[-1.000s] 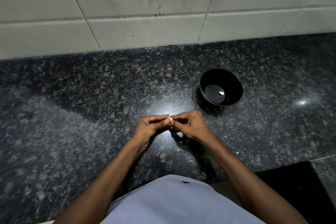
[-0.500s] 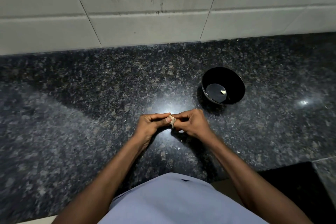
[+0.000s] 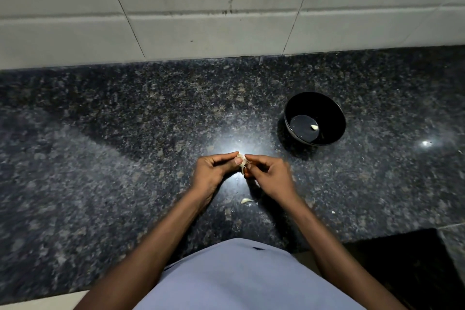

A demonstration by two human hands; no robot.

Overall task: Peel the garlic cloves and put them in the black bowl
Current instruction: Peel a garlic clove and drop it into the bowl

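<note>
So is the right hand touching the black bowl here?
Apart. The head view shows bare countertop between the right hand and the black bowl; that hand pinches the garlic clove.

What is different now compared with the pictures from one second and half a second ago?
A pale piece, clove or peel, now lies on the counter below the hands; earlier none showed there. The left hand and right hand still pinch the garlic clove between them. The black bowl still holds one peeled clove.
</note>
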